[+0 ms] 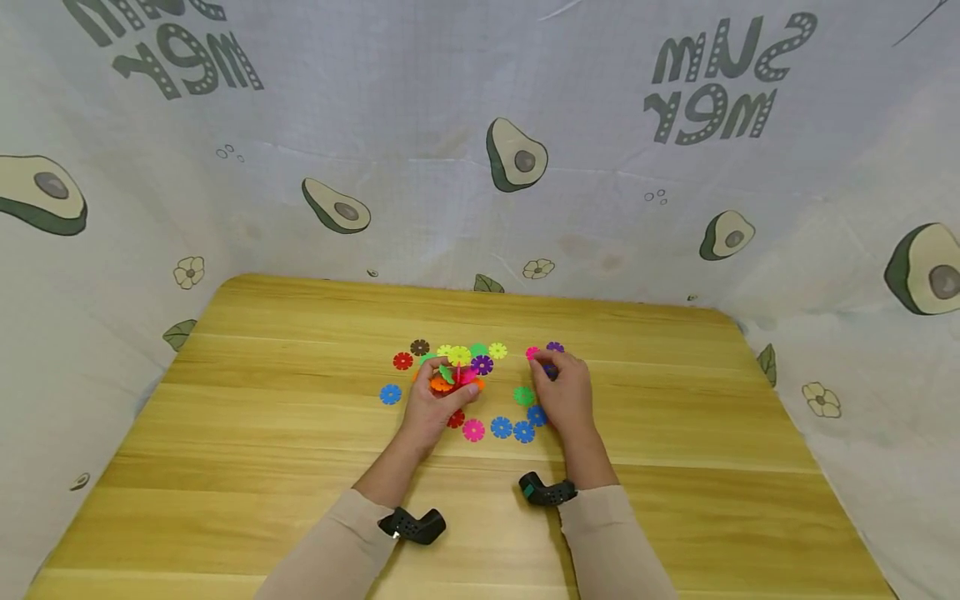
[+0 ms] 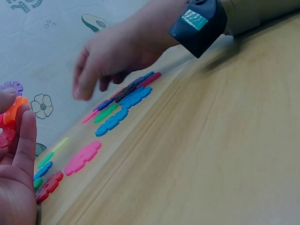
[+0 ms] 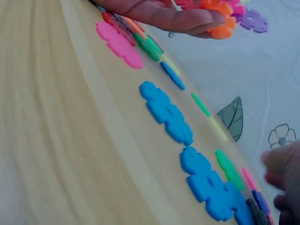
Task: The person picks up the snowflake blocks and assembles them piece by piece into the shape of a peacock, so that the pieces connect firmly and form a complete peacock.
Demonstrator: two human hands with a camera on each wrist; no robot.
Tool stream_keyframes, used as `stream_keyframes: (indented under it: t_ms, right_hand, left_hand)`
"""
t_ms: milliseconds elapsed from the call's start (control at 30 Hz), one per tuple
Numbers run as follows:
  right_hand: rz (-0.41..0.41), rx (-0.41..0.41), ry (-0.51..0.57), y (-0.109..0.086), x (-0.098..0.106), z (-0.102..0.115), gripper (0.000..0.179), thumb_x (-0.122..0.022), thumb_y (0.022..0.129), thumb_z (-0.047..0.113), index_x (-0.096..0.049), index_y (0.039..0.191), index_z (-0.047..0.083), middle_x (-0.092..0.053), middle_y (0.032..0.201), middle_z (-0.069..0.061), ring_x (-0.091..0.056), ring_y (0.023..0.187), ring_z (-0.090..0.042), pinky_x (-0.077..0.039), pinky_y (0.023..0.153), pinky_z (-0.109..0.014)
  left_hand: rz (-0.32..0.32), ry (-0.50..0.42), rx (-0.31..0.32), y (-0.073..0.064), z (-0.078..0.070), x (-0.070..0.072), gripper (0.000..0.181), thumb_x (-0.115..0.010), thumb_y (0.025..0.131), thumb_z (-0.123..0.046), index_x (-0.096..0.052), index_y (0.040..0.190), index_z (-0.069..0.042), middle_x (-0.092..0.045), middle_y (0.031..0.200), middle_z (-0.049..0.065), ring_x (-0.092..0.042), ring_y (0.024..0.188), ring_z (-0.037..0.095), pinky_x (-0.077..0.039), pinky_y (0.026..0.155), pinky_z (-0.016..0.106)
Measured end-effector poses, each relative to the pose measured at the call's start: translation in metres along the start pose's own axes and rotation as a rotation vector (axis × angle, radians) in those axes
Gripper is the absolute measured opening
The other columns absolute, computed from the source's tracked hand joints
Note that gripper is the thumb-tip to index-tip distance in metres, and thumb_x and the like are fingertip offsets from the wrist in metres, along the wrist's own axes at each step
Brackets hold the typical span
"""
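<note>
My left hand point(image 1: 433, 410) grips a cluster of slotted, flower-shaped plastic discs joined together. In it I see an orange disc point(image 3: 220, 18), a yellow disc point(image 1: 459, 356) and a purple disc point(image 1: 482, 364). The cluster is held above the table, with the thumb against its near side. Over the loose discs at the right hovers my right hand point(image 1: 566, 392), its fingers pointing down and loosely bent. Nothing shows between those fingers. Close to the fingertips lies a pink disc point(image 1: 532, 353); a green disc point(image 1: 523, 396) and a blue disc point(image 1: 537, 416) are nearby.
Loose discs lie around both hands on the wooden table point(image 1: 225, 467): a light blue disc point(image 1: 391, 394) and a red disc point(image 1: 402, 361) at left, a brown disc point(image 1: 420, 347) behind, a pink disc point(image 1: 473, 430) in front. A patterned curtain point(image 1: 420, 108) hangs behind the table.
</note>
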State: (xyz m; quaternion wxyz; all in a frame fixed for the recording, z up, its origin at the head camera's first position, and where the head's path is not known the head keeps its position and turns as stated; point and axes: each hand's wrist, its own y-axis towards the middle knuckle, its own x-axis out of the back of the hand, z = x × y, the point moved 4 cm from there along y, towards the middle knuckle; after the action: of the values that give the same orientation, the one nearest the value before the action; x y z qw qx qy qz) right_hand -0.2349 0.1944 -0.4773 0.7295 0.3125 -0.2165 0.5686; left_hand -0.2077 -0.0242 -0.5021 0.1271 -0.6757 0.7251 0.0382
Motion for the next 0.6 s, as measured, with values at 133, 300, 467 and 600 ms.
stream_keyframes:
  t_ms: [133, 300, 467, 600]
  right_hand:
    - [0.068, 0.016, -0.147, 0.0023, -0.0030, -0.0063, 0.028, -0.074, 0.094, 0.027, -0.076, 0.112, 0.006, -0.073, 0.111, -0.017, -0.057, 0.112, -0.039, -0.046, 0.098, -0.051]
    - [0.221, 0.023, -0.134, -0.0006, 0.0004, -0.0037, 0.037, -0.080, 0.087, 0.036, -0.076, 0.112, 0.010, -0.069, 0.117, -0.015, -0.048, 0.117, -0.038, -0.041, 0.101, -0.052]
    - [0.371, 0.025, -0.172, -0.0036, 0.0044, -0.0048, 0.033, -0.084, 0.084, 0.035, -0.076, 0.107, 0.013, -0.065, 0.115, -0.012, -0.042, 0.115, -0.036, -0.033, 0.104, -0.057]
    - [0.375, 0.008, -0.131, -0.0032, 0.0007, -0.0027, 0.030, -0.084, 0.085, 0.031, -0.071, 0.102, 0.010, -0.065, 0.102, -0.009, -0.048, 0.104, -0.031, -0.040, 0.095, -0.047]
  left_hand:
    - [0.008, 0.000, 0.003, 0.0011, 0.0011, -0.0002, 0.060, -0.078, 0.088, -0.006, -0.044, 0.137, -0.008, -0.057, 0.132, 0.021, -0.070, 0.097, 0.014, -0.059, 0.085, 0.020]
    - [0.019, 0.013, 0.010, 0.0010, 0.0010, -0.0001, 0.062, -0.079, 0.088, -0.011, -0.046, 0.141, -0.009, -0.060, 0.133, 0.017, -0.068, 0.104, 0.014, -0.059, 0.091, 0.021]
    - [0.023, 0.037, 0.030, -0.0004, 0.0003, 0.0002, 0.060, -0.080, 0.088, -0.015, -0.051, 0.140, -0.007, -0.059, 0.139, 0.017, -0.063, 0.123, 0.026, -0.053, 0.107, 0.034]
    - [0.001, 0.046, 0.065, -0.0010, 0.0022, 0.0017, 0.086, -0.082, 0.088, -0.021, -0.032, 0.156, -0.003, -0.036, 0.162, 0.020, -0.036, 0.150, 0.037, -0.036, 0.123, 0.046]
